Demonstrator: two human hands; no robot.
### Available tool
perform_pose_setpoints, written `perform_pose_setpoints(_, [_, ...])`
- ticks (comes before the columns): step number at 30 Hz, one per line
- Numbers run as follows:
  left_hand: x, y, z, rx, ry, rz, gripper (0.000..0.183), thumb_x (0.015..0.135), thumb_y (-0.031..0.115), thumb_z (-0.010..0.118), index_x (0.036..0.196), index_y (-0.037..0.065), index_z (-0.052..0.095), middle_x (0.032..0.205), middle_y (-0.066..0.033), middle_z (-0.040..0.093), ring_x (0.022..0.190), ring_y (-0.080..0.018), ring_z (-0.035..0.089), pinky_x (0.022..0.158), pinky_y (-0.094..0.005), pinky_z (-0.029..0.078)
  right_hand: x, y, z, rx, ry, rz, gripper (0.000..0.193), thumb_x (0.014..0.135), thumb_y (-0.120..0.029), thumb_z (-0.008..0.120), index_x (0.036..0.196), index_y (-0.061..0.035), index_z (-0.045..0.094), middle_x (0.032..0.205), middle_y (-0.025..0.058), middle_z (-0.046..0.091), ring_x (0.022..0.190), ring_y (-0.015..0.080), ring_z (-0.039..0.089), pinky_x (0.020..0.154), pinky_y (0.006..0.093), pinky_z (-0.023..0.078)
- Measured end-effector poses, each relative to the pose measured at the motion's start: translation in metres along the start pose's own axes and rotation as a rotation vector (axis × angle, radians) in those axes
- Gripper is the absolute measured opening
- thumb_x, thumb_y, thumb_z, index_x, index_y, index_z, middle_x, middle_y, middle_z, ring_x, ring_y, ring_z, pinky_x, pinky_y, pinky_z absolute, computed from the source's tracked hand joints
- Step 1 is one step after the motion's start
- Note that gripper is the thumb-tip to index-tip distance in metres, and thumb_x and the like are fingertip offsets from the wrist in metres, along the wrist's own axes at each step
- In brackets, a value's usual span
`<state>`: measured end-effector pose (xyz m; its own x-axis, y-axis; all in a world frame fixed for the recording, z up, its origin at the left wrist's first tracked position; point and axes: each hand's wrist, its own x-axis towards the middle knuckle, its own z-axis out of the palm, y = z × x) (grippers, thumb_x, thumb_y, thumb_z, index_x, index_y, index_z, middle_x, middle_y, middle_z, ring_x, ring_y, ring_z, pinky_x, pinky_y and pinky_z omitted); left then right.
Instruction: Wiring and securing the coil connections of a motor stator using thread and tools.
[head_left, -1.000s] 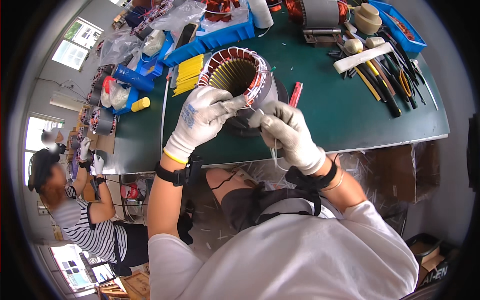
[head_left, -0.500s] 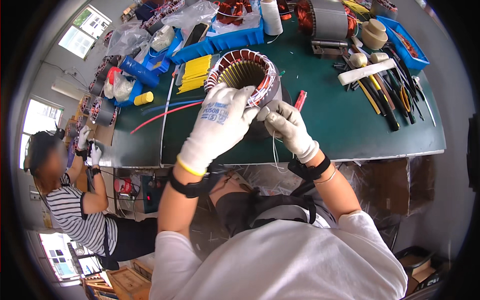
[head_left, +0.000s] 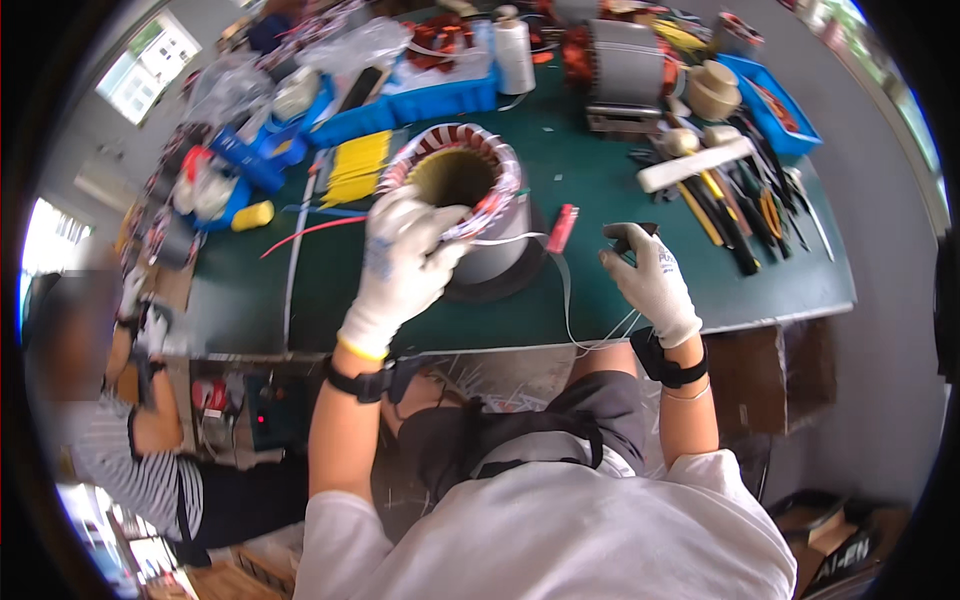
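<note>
A motor stator (head_left: 490,250) with a grey shell and white-laced windings stands on the green bench. My left hand (head_left: 405,260), in a white glove, is closed over the near left of its winding ring, fingertips at the lacing. White lacing cord (head_left: 568,300) leaves the ring by those fingers, passes a small red object (head_left: 563,228), hangs in a loop over the bench edge and runs up to my right hand (head_left: 655,280). That gloved hand is off to the right, clear of the stator, fingers curled. Something dark shows between its fingers, too blurred to name.
Yellow strips (head_left: 357,168) and a red sleeve (head_left: 310,232) lie left of the stator. Hammers and other hand tools (head_left: 730,215) lie at the right. Blue bins (head_left: 440,98), a cord spool (head_left: 514,55) and another wound stator (head_left: 625,60) stand behind. A co-worker (head_left: 130,430) is at the left.
My right hand has moved away from the ring to the right, drawing the cord out with it. My left hand stays on the ring. The whole view has shifted slightly.
</note>
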<state>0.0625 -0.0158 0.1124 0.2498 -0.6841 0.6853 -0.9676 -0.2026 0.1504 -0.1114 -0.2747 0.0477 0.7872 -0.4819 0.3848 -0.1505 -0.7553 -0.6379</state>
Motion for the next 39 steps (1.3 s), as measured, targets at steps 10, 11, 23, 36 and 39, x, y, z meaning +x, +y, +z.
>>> perform_pose_setpoints(10, [0.005, -0.015, -0.005, -0.068, -0.062, 0.056, 0.028, 0.086, 0.034, 0.071, 0.1, 0.009, 0.071, 0.075, -0.0058, 0.062, 0.081, -0.0295, 0.06, 0.098, -0.0483, 0.042, 0.08, 0.153, -0.013, -0.684, 0.054, 0.016, 0.015, 0.09, -0.018, 0.057, 0.091, -0.013, 0.071, 0.089, 0.0139, 0.071, 0.086, 0.0336, 0.07, 0.072, 0.0447, 0.054])
perform_pose_setpoints(11, [0.004, -0.016, -0.006, -0.036, -0.036, 0.07, 0.027, 0.086, 0.033, 0.072, 0.1, 0.01, 0.072, 0.075, -0.0052, 0.062, 0.082, -0.0292, 0.061, 0.097, -0.0478, 0.043, 0.084, 0.16, -0.009, -0.787, 0.036, -0.038, 0.015, 0.091, -0.018, 0.057, 0.089, -0.0139, 0.071, 0.087, 0.0122, 0.071, 0.083, 0.0326, 0.07, 0.07, 0.0449, 0.054])
perform_pose_setpoints(23, [-0.003, -0.018, -0.005, -0.103, 0.003, 0.024, 0.033, 0.072, 0.016, 0.082, 0.103, 0.013, 0.071, 0.077, -0.0039, 0.066, 0.084, -0.027, 0.064, 0.1, -0.0477, 0.044, 0.076, 0.075, -0.037, -0.341, -0.005, -0.038, 0.022, 0.087, -0.01, 0.061, 0.107, -0.0028, 0.064, 0.097, 0.0172, 0.071, 0.083, 0.0298, 0.07, 0.074, 0.0375, 0.055])
perform_pose_setpoints(36, [0.002, 0.021, 0.016, 0.035, 0.133, -0.135, 0.029, 0.074, 0.012, 0.077, 0.102, 0.008, 0.07, 0.074, -0.0084, 0.067, 0.078, -0.0303, 0.064, 0.094, -0.0478, 0.046, 0.072, -0.126, -0.056, 0.072, -0.235, -0.176, 0.02, 0.09, -0.001, 0.063, 0.108, -0.001, 0.071, 0.089, 0.006, 0.073, 0.073, 0.0106, 0.062, 0.068, 0.0265, 0.051])
perform_pose_setpoints(39, [0.001, 0.022, 0.018, 0.04, 0.144, -0.147, 0.029, 0.075, 0.012, 0.077, 0.102, 0.008, 0.069, 0.075, -0.0088, 0.068, 0.079, -0.0309, 0.063, 0.095, -0.0479, 0.046, 0.082, -0.127, -0.055, 0.064, -0.304, -0.163, 0.019, 0.091, -0.001, 0.063, 0.108, -0.0007, 0.071, 0.087, 0.0062, 0.071, 0.074, 0.0109, 0.063, 0.067, 0.0261, 0.05])
